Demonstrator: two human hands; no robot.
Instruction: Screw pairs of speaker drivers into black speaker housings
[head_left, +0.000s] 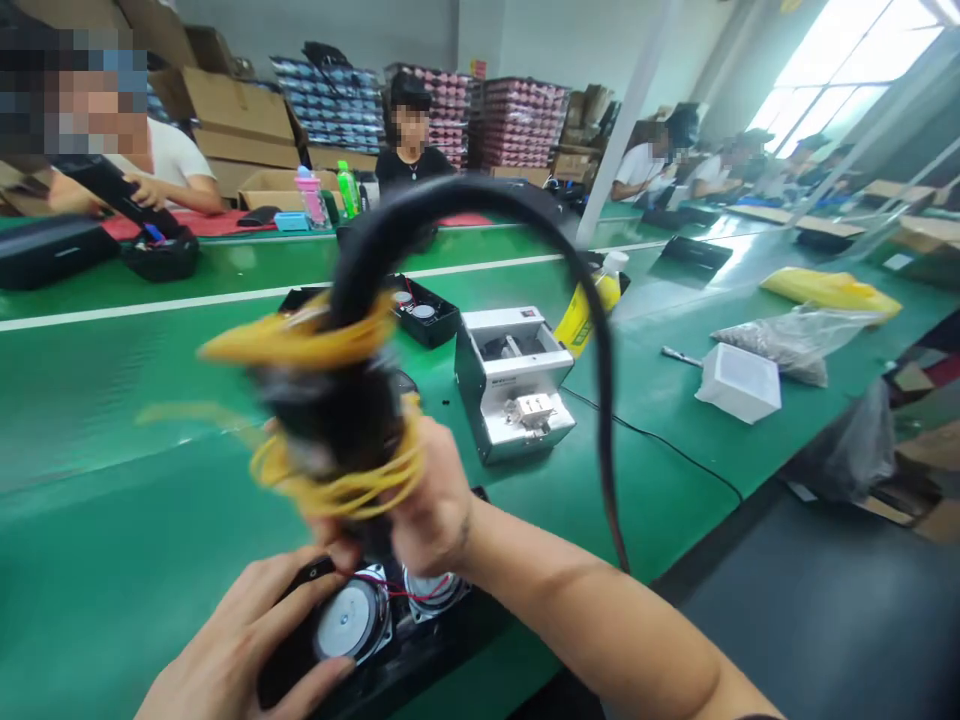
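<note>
Right hand (pixel 439 505) closed around a black corded tool (pixel 330 415), roughly upright over an open speaker housing (pixel 420 650).
The tool's lower body sits inside the right hand's grip; it is probably firm and fairly weighty, best held round the barrel, and the thick cable (pixel 602 400) may tug; the left hand (pixel 232 640) rests on the housing's end, thumb and fingers spread about a round driver (pixel 346 622); whether they pinch, I cannot tell; the shell looks stiff, safest held by its walls, clear of the delicate-looking red wires (pixel 405 594).
</note>
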